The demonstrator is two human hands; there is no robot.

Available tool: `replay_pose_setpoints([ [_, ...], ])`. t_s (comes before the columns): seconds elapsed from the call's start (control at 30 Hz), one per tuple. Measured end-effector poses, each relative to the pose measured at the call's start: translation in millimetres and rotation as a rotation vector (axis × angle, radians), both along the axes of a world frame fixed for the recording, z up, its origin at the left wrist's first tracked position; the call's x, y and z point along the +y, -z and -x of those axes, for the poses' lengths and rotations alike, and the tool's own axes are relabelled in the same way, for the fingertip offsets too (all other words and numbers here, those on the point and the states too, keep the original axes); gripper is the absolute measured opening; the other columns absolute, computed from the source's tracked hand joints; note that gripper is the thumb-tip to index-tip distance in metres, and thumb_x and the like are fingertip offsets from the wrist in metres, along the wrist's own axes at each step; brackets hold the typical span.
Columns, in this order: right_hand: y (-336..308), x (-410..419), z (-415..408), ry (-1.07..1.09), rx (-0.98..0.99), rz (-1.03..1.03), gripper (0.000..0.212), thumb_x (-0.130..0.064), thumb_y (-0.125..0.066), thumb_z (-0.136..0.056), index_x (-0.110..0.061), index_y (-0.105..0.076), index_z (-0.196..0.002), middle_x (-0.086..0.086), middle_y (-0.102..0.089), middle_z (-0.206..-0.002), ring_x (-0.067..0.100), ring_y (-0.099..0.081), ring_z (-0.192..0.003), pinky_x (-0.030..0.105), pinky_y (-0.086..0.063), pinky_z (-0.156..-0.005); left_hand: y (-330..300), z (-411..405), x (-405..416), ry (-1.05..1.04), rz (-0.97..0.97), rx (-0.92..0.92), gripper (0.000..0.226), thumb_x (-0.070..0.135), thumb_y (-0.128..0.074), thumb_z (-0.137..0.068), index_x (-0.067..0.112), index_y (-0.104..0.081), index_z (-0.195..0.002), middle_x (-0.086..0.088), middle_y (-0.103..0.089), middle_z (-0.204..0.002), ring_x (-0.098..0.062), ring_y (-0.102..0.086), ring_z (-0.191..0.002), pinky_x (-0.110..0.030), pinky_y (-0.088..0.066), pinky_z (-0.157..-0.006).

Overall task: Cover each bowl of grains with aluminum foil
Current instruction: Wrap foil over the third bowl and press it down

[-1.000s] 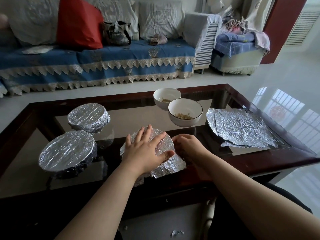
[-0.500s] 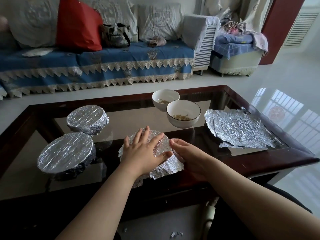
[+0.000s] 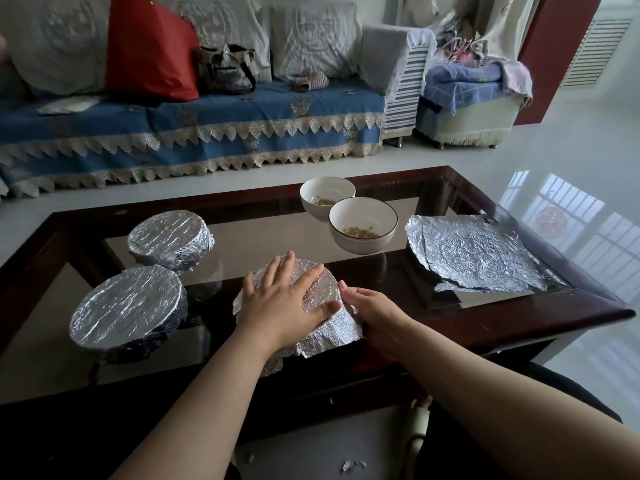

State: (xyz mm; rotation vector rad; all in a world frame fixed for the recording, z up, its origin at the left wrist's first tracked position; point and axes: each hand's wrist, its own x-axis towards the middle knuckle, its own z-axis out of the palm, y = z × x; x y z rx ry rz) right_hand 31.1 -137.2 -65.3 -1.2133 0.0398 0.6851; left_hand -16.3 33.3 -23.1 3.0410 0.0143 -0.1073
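Two bowls at the left of the frame are done: the far wrapped bowl [image 3: 170, 240] and the near wrapped bowl [image 3: 128, 308] have foil drawn tight over rim and sides. The third bowl [image 3: 313, 284], at centre, is mid-wrap. The left hand [image 3: 284, 306] lies flat on its foil top, fingers straight, pressing it down. The right hand [image 3: 369, 306] pushes the loose foil flap [image 3: 329, 337] against the bowl's right side; I cannot tell whether it pinches the foil. Two open bowls, the back bowl [image 3: 327, 195] and front bowl [image 3: 362, 225], show grains and await covering. Spare foil sheets [image 3: 474, 252] lie on the tabletop [image 3: 519, 317] at right.
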Motion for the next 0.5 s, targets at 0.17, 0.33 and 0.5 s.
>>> replay_pose_setpoints([
  [0.17,-4.8,-1.5,1.3,0.046,0.03,0.013,0.033,-0.025,-0.064,-0.09,0.006,-0.067,-0.101,0.023,-0.063,-0.091,0.031,-0.062,-0.077,0.038,-0.055,-0.076,-0.5,-0.2,0.1,0.0,0.001,0.001,0.089,0.092,-0.003,-0.066,0.055,0.002,-0.147,0.002,0.014,-0.163,-0.02,0.012,-0.15,-0.06,0.001,-0.116],
  [0.33,-6.1,5.0,4.6,0.131,0.001,0.116,0.029,-0.024,-0.064,-0.092,0.002,-0.069,-0.082,0.02,-0.066,-0.078,0.029,-0.064,-0.066,0.041,-0.056,-0.075,1.1,-0.8,0.7,-0.005,0.005,-0.005,0.091,0.093,0.001,-0.064,0.056,0.002,-0.147,0.002,0.012,-0.163,-0.02,0.011,-0.15,-0.06,0.0,-0.116],
  [0.5,-6.0,10.9,4.7,0.159,-0.042,0.233,0.042,-0.034,-0.061,-0.094,0.006,-0.068,-0.082,0.019,-0.064,-0.075,0.028,-0.06,-0.067,0.042,-0.052,-0.075,1.7,-0.2,0.8,-0.009,0.0,-0.016,0.093,0.094,0.003,-0.062,0.056,0.001,-0.147,0.002,0.011,-0.164,-0.02,0.01,-0.15,-0.059,-0.002,-0.116],
])
